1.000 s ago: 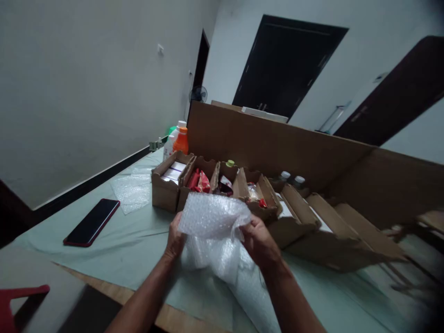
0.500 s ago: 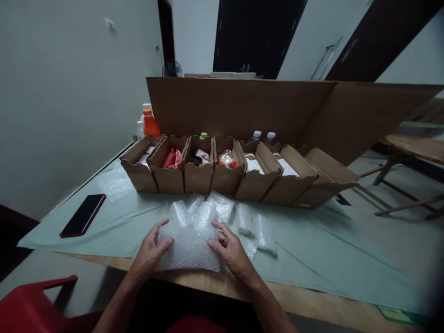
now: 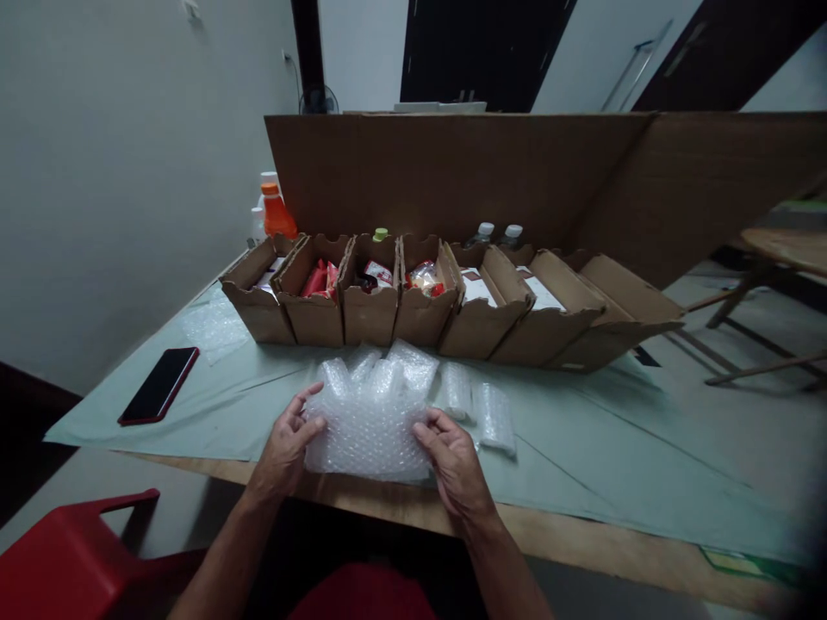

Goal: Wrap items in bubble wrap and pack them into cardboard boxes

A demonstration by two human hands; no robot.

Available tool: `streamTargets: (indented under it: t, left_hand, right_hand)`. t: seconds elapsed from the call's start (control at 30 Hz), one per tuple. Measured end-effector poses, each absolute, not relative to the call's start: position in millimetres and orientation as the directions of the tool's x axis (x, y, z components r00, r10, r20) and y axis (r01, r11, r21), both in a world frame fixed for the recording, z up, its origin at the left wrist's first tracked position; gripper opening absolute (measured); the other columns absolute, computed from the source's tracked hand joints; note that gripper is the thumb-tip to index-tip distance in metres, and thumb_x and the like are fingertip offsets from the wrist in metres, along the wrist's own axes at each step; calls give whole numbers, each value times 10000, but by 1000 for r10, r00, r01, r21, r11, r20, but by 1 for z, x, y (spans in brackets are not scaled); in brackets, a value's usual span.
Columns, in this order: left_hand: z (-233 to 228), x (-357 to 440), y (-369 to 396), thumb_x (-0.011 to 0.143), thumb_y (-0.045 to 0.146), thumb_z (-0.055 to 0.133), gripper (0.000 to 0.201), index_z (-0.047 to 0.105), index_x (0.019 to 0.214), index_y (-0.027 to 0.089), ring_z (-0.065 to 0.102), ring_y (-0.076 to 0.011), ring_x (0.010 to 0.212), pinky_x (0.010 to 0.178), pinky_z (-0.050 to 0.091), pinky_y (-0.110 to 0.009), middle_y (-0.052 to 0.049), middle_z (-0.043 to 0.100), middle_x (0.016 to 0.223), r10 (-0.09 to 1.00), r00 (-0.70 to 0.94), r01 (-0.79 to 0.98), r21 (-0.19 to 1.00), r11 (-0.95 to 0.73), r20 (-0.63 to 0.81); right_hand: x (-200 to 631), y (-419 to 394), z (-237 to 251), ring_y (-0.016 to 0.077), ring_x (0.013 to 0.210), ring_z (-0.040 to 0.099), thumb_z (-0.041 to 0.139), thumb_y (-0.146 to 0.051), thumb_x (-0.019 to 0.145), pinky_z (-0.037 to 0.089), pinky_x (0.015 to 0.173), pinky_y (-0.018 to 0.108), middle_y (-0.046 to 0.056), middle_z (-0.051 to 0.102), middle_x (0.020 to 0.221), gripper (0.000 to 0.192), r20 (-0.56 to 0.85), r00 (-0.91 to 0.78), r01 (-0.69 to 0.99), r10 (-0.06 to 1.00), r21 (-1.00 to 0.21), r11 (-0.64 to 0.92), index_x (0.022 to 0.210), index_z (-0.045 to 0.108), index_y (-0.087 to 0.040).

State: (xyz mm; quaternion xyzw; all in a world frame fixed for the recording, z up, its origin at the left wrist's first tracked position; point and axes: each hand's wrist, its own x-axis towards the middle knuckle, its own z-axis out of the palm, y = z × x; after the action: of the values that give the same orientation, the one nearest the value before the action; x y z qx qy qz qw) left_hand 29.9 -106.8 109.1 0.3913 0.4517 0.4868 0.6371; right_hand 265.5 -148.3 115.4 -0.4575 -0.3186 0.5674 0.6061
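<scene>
Here, low in the frame's centre, the left hand [image 3: 284, 448] and right hand [image 3: 456, 461] pinch opposite edges of the bubble wrap sheet [image 3: 368, 430], fingers closed on it, keeping it flat on the table [image 3: 581, 448]

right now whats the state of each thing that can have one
bubble wrap: flat on the table, gripped at both sides
left hand: closed on its left edge
right hand: closed on its right edge
cardboard bins: open-topped, several filled
phone: screen dark, lying flat
orange bottle: upright, capped
</scene>
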Motion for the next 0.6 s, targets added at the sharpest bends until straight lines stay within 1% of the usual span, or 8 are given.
streamTargets:
  t: [0.13,0.23,0.33,0.4,0.43,0.5,0.53,0.6]
  left_hand:
    - [112,20,-106,742,382,797,786,504,1434,154,559,-109,703,690,432,-216,28,614,780,985,93,-247,955,165,-146]
    - [117,11,-105,720,390,781,737,550,1380,158,593,-141,779,752,463,-250,5,633,832,989,-7,-186,972,147,-151]
    - [123,8,-109,737,387,742,592,620,1282,191,610,-217,987,827,482,-304,-71,663,1064,970,-242,66,997,41,-24]
    - [130,12,-118,789,387,702,467,658,1223,221,598,-243,1036,844,491,-332,-86,652,1146,946,-307,242,970,-26,102]
    - [133,16,-123,812,390,685,419,674,1198,227,604,-244,1017,845,497,-342,-86,657,1130,954,-270,276,960,-53,130]
    - [139,26,-135,815,392,688,399,692,1176,220,625,-247,983,858,510,-359,-86,671,1077,989,-95,248,965,-82,109]
    - [140,32,-140,791,388,711,444,686,1199,216,633,-255,991,873,516,-371,-91,677,1082,996,0,222,972,-82,84]
    - [140,44,-150,720,376,766,643,621,1327,218,634,-286,1057,917,522,-407,-110,671,1179,993,112,205,977,-54,31]
  right_hand:
    - [263,-147,112,128,634,491,874,-472,673,392,601,245,-15,625,706,345,-94,265,-301,959,-954,-11,805,706,-201]
    - [251,-142,112,131,647,505,873,-506,664,405,614,250,-7,646,725,367,-132,247,-352,960,-935,-38,798,720,-200]
    - [240,-139,116,137,674,531,892,-532,627,431,643,254,-1,669,749,395,-184,239,-427,954,-902,-67,779,736,-204]
    - [236,-138,120,138,676,540,895,-531,623,440,651,256,-4,675,746,385,-185,246,-443,951,-895,-60,771,742,-211]
    - [234,-139,122,140,673,542,892,-531,629,444,653,258,-5,676,740,376,-181,241,-446,953,-893,-56,764,742,-213]
    - [230,-141,124,143,661,546,881,-532,648,453,653,264,-4,677,723,361,-180,209,-458,961,-887,-66,753,743,-215]
    - [228,-142,125,144,654,549,877,-534,656,457,650,266,-3,678,715,358,-187,184,-469,965,-879,-81,748,743,-214]
    - [222,-144,127,152,655,571,859,-533,688,471,653,272,6,691,722,345,-201,122,-492,972,-863,-117,747,744,-213]
